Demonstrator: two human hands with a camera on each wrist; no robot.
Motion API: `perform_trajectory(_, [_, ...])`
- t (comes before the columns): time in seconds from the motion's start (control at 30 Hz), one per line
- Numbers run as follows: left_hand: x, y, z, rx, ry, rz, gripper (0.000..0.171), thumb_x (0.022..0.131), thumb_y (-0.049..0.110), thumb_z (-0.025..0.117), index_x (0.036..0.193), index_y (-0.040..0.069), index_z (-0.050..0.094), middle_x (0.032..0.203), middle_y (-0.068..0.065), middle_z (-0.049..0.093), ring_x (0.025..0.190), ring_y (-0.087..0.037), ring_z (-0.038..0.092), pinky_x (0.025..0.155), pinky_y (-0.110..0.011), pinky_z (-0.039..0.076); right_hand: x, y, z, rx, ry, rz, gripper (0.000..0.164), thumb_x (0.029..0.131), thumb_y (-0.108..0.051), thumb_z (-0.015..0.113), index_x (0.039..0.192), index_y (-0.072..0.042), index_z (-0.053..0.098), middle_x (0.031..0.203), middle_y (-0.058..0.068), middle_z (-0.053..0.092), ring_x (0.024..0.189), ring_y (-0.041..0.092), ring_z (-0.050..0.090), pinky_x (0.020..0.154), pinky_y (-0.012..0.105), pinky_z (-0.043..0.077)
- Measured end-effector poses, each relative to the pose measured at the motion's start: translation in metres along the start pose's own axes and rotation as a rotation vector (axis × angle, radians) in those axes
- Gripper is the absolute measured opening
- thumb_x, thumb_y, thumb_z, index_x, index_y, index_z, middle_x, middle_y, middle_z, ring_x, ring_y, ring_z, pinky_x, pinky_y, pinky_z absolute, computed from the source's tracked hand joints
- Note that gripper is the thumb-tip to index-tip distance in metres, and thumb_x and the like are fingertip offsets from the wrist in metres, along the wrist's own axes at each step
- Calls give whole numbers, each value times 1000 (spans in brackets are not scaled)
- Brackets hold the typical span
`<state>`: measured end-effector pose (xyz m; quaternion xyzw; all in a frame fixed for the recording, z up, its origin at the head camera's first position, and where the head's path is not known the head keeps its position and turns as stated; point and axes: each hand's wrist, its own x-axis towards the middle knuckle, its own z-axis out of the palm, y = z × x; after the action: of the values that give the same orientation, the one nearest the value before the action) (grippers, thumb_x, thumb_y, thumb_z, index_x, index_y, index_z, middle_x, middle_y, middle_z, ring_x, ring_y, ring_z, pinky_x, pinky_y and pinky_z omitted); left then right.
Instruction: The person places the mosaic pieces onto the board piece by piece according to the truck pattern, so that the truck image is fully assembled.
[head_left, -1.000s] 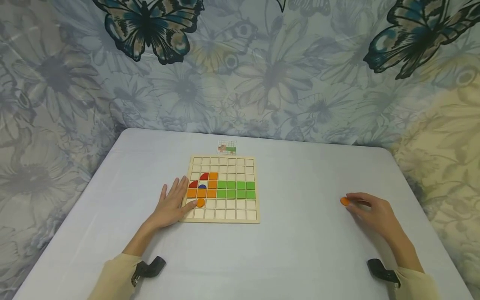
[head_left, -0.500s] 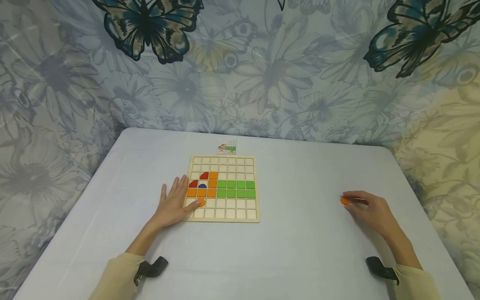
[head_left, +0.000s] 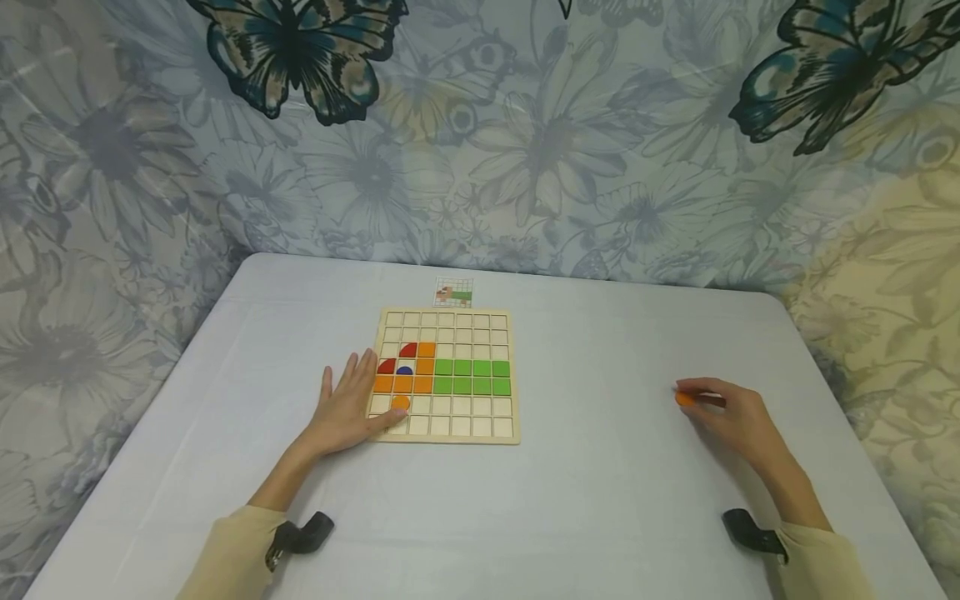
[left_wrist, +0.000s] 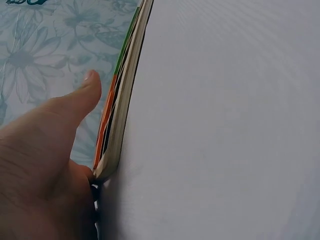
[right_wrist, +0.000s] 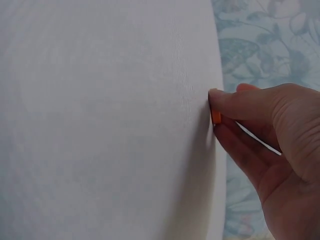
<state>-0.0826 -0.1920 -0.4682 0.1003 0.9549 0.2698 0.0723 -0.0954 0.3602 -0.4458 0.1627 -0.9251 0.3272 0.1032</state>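
My left hand (head_left: pixel 341 421) lies flat with spread fingers along the left edge of a wooden grid board (head_left: pixel 517 433). Its thumb reaches over the lower left cells, the tip right at the near edge of an orange round tile (head_left: pixel 401 402). Orange square tiles (head_left: pixel 424 367), red quarter-round tiles (head_left: pixel 408 350), a blue half-round tile (head_left: pixel 405 370) and green square tiles (head_left: pixel 472 377) sit in the grid. Far to the right, my right hand (head_left: pixel 731 417) pinches a small orange tile (right_wrist: pixel 216 116) between thumb and fingers, close over the white table; the fingers partly cover it.
Behind the board lies a small picture card (head_left: pixel 453 292) with a gridded pattern in similar colours. The white table (head_left: pixel 592 483) extends between the hands and to both sides. A patterned cloth backdrop (head_left: pixel 525 167) rises past its far edge.
My left thumb has slid from beside the orange round tile, across it, to its near edge. My right hand has moved slightly left with its orange tile.
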Motion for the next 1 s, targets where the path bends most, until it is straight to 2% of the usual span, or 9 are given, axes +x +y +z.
perform_trajectory(0.37, [-1,-2,1,26,-26,21,125,72,66,74,155,-2,10,163,-20,6,149,-39,-2,113,-60,-17,10,-11,14,12,-41,-27,37,72,16,76,107,4,71,102,18,72,95,-16,55,79,5,47])
perform_trajectory(0.47, [-2,-2,-1,19,-31,31,129,69,64,78,155,-4,11,162,-21,6,149,-40,-2,113,-61,-15,14,-16,19,12,-53,-35,37,72,15,76,107,3,71,102,17,72,94,-7,61,79,7,48])
perform_trajectory(0.57, [-1,-2,-3,10,-37,37,131,67,63,80,154,-5,11,162,-22,6,149,-40,-3,113,-62,-15,19,-22,24,18,-70,-48,37,73,14,76,108,3,71,103,17,72,95,10,67,80,8,48])
perform_trajectory(0.67, [0,-3,-4,17,-44,43,132,66,64,80,154,-5,10,162,-22,5,149,-40,-4,113,-61,-15,24,-28,28,24,-83,-51,36,74,13,76,108,3,71,104,17,72,95,26,69,81,8,48])
perform_trajectory(0.73, [1,-3,-4,19,-47,49,132,66,65,79,154,-5,11,162,-21,5,149,-40,-4,113,-61,-14,27,-30,31,30,-93,-47,35,74,13,76,108,3,71,104,16,73,95,32,69,81,9,49])
perform_trajectory(0.9, [-1,-3,-4,19,-44,59,132,66,65,80,154,-7,12,161,-23,7,148,-42,-2,113,-63,-12,31,-36,39,50,-126,-47,35,76,10,77,109,1,71,106,14,72,96,33,69,82,11,50])
perform_trajectory(1.0, [-2,-3,-4,18,-38,57,132,65,64,81,154,-7,13,161,-24,8,148,-43,-1,113,-64,-11,33,-41,44,50,-141,-58,34,76,10,77,109,1,71,107,12,72,98,32,69,83,18,53])
